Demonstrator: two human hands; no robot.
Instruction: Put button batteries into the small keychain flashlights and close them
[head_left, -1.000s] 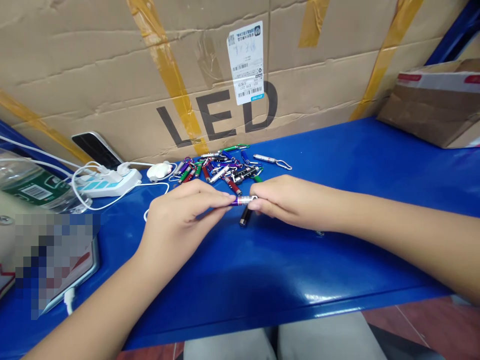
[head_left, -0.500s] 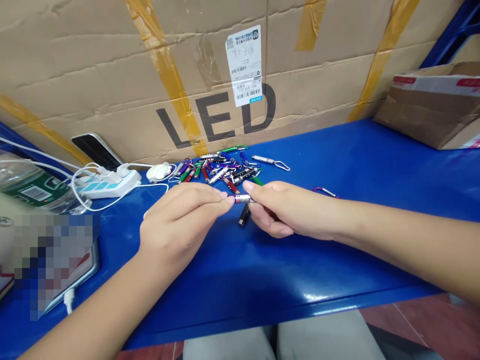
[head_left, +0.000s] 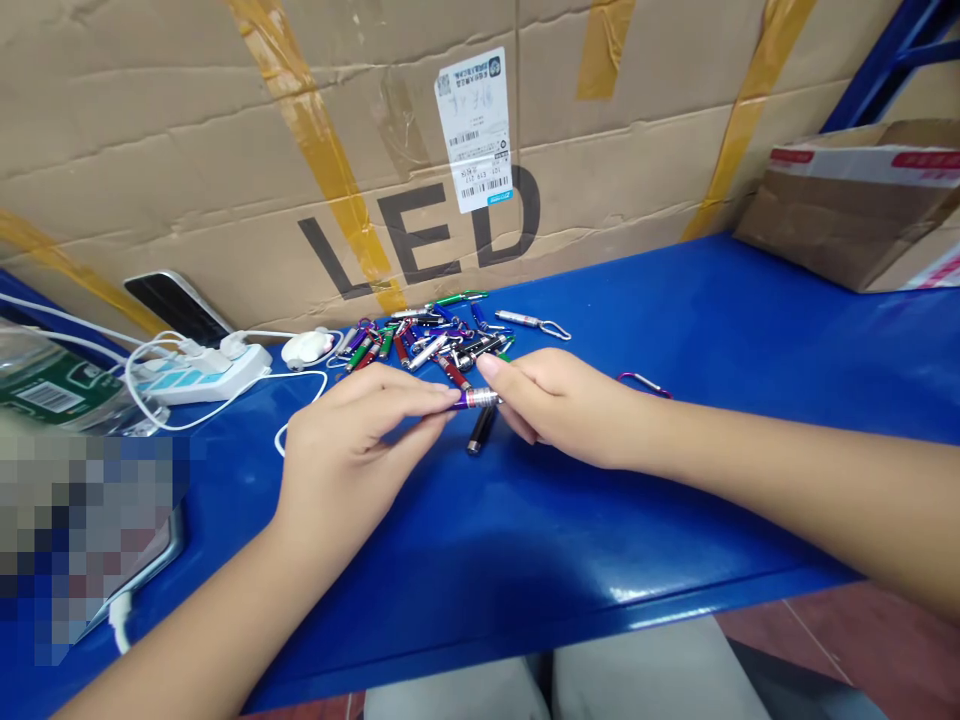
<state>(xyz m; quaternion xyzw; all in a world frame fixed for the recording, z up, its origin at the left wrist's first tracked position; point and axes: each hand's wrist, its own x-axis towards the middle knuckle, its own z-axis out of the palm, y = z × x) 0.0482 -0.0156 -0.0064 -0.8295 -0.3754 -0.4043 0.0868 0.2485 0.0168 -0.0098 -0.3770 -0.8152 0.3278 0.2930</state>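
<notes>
Between my two hands is a small purple keychain flashlight [head_left: 474,399] with a silver, printed band. My left hand [head_left: 360,430] pinches its purple end between thumb and fingers. On the other end my right hand [head_left: 559,405] is closed, its thumb on top and its fingertips partly hidden. Just below the flashlight, a black tube-shaped flashlight [head_left: 480,431] lies on the blue table [head_left: 570,540]. Behind my hands is a pile of small flashlights [head_left: 427,342] in red, green, blue, purple, black and silver, several with carabiner clips. A silver one [head_left: 521,319] lies apart to the right.
A large cardboard box [head_left: 630,180] marked LED stands along the back. At left are a white power strip [head_left: 217,372] with cables, a phone [head_left: 178,305], a plastic bottle [head_left: 56,385] and a blurred-out device. An open carton [head_left: 840,205] sits at the right rear.
My left fingers have shifted outward along the flashlight, so more of its purple end shows. My right hand has turned, its lower fingers now tucked out of sight. The view has shifted slightly.
</notes>
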